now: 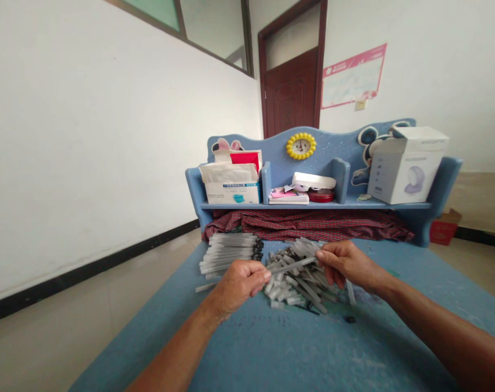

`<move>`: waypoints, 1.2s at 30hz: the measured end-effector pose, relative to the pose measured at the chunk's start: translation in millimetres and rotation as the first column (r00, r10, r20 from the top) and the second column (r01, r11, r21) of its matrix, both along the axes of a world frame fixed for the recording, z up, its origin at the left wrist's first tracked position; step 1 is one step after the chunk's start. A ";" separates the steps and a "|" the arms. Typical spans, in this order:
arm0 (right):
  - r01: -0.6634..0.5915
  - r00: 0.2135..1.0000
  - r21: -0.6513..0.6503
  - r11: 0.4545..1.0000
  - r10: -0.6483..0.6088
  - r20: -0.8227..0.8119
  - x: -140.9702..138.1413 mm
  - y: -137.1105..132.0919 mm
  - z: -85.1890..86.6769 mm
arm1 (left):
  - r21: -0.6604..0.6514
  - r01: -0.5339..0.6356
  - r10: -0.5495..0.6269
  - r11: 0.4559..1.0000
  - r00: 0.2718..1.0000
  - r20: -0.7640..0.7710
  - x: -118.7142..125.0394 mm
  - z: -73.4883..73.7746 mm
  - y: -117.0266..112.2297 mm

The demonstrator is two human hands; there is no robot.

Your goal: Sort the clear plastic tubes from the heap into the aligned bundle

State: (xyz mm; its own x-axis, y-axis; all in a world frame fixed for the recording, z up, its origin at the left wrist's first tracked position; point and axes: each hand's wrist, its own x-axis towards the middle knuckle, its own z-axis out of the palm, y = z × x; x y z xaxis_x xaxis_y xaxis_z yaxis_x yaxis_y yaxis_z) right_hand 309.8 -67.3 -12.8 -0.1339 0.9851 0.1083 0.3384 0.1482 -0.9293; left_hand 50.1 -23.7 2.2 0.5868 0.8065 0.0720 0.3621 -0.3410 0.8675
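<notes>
Two hands work over a blue desk (pixel 272 348), both closed narrow on one clear plastic tube (pixel 292 265) that spans the gap between them, just above a loose heap (pixel 300 286) of like tubes. The left hand (pixel 237 286) is curled, its fingers meeting the tube's left end, though how much of that end it wraps is hidden. The right hand (pixel 345 265) pinches the other end between thumb and fingers.

The heap lies mid-desk, its pieces criss-crossed, with dark bits among them. To its left, a bundle (pixel 231 253) of tubes lies side by side, black ends pointing right. One stray tube (pixel 350 291) lies just right of the heap, with a small black piece (pixel 350 319) near it.

The step in hand appears to be handling the tubes singly, this one apart from the heap. Moving it calls for a steady grip at both ends, clear of the pieces beneath. Beyond the desk, a shelf (pixel 394 206) holds boxes, and a checked cloth (pixel 308 226) lies below it.
</notes>
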 end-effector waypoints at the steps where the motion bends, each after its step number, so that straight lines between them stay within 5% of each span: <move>1: -0.005 1.000 0.000 1.000 0.005 -0.010 0.5 0.1 -0.2 | 0.003 0.003 -0.003 1.000 1.000 -0.002 0.1 -0.3 0.5; 10: -0.083 0.982 -0.011 0.996 0.080 -0.170 6.7 -2.3 6.4 | -0.036 0.023 -0.022 0.999 1.000 0.018 -0.8 -3.6 4.4; 16: 0.042 0.995 -0.014 0.999 -0.043 -0.084 1.1 -0.3 1.3 | -0.007 0.024 -0.024 1.000 1.000 0.008 -0.3 -3.3 4.2; 36: -0.014 0.997 -0.051 0.999 0.010 -0.075 -2.9 -2.9 5.3 | -0.004 0.025 -0.025 1.000 1.000 -0.007 0.5 -4.0 5.5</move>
